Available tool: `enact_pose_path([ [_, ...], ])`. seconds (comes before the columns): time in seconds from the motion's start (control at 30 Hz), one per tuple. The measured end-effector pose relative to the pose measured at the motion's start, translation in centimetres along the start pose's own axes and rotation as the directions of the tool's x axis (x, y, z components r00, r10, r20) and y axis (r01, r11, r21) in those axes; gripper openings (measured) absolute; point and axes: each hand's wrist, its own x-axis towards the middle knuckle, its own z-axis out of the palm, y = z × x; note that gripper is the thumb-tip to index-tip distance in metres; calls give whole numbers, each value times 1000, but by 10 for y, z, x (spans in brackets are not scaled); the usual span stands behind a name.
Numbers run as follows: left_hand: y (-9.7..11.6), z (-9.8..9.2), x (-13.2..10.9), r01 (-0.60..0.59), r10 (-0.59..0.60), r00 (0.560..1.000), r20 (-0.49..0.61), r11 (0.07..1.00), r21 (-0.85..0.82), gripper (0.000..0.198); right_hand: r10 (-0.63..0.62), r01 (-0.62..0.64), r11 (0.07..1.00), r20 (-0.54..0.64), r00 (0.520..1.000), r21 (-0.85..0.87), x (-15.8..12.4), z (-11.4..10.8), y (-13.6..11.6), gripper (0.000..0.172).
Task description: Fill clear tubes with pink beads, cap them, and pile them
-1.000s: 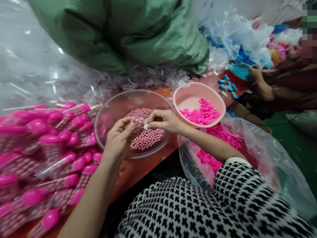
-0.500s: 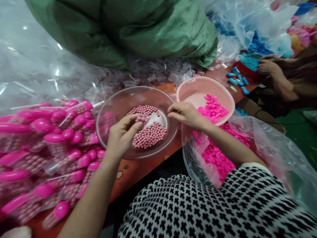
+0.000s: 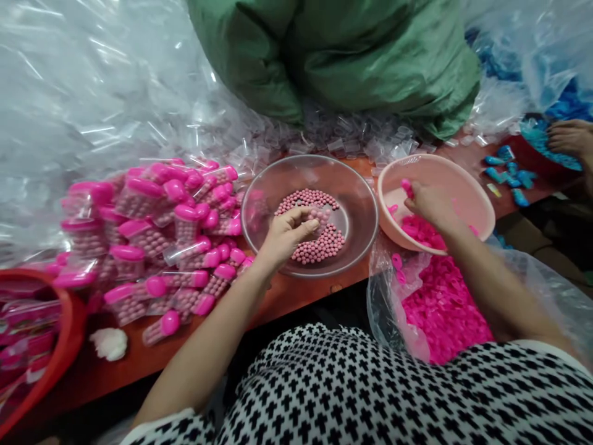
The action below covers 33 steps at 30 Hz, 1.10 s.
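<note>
Left grip [image 3: 288, 233] pinches a bead-filled tube [image 3: 321, 216] over the clear bowl [image 3: 359, 188]. Right grip [image 3: 428, 201] holds a pink cap [image 3: 406, 185] in the basin [image 3: 470, 188].

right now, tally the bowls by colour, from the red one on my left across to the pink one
red bowl: 1
clear bowl: 1
pale pink bowl: 1
total: 3

Bright, even light; glare streaks on clear plastic sheeting [image 3: 92, 93]; soft blur, wide-angle stretch at edges.
</note>
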Motion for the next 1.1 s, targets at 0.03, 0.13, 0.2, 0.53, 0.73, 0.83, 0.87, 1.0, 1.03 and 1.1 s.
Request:
enact_pose_path([
  [0.03,0,0,0,0,0,1000,8,1000,-2,45,7,-5,999,-59,998,34,-3,-7,-12,16],
  [0.13,0,0,0,-10,10,999,41,1000,15,45,-143,139,928,-16,990,344,-17,-24,-62,26],
  [0.2,0,0,-1,-27,25,997,69,999,33,43,-381,256,756,87,920,603,-25,-30,-99,33],
  [0.53,-2,-18,-9,-275,316,949,-16,849,451,23,-599,401,728,230,767,556,-21,-13,-160,23],
  [0.73,-1,-23,-10,-255,279,957,-82,941,222,31,-319,29,725,297,900,689,-16,10,-159,34],
  [0.83,1,-20,-11,-192,193,980,-47,981,27,40,-302,46,720,253,919,693,-14,19,-170,31],
  [0.87,2,-19,-11,-180,178,982,-59,984,-20,42,-319,105,734,204,926,671,-14,21,-175,28],
  [1.0,2,-23,-11,-171,156,979,-130,978,-118,44,-403,301,777,70,912,553,-13,21,-185,17],
  [1.03,2,-23,-11,-173,158,979,-129,979,-112,45,-407,310,777,62,911,547,-12,22,-185,18],
  [1.1,1,-23,-12,-176,168,981,-101,981,-78,44,-374,308,791,20,927,529,-11,23,-184,23],
])
